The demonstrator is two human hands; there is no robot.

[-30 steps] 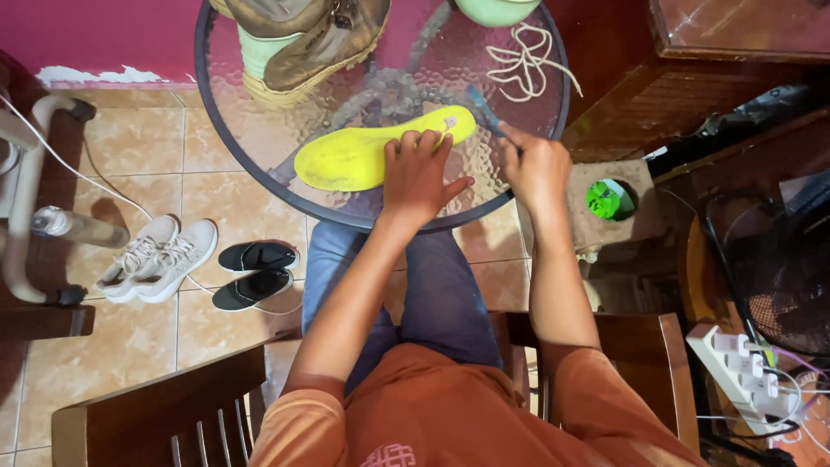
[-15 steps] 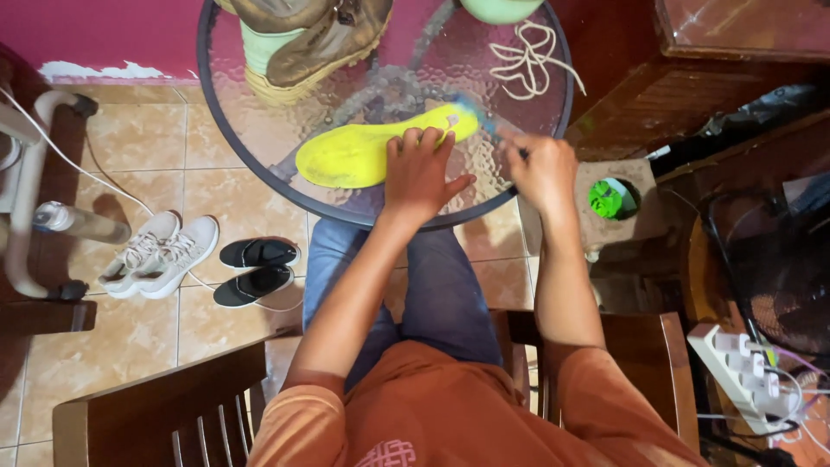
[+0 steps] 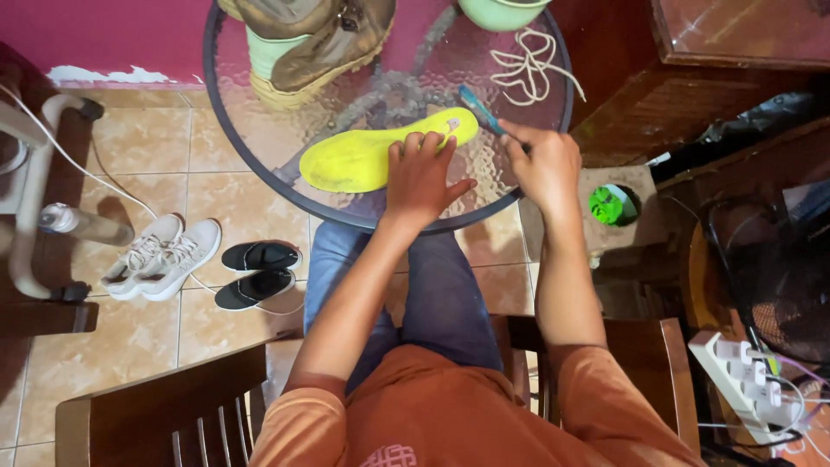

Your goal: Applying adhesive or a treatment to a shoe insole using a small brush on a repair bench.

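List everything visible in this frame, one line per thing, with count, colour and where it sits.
insole: 1, yellow, flat on the glass table, under the left hand
brush: 1, blue, at the insole's tip, held by the right hand
glass table: 1, round, dark rim
boot: 1, tan, far side of table
laces: 1 bundle, cream, table's right
bowl: 1, green, far edge
sneakers: 1 pair, white, floor left
slippers: 1 pair, black, beside the sneakers
power strip: 1, white, lower right
left hand: pressing the insole
right hand: gripping the brush
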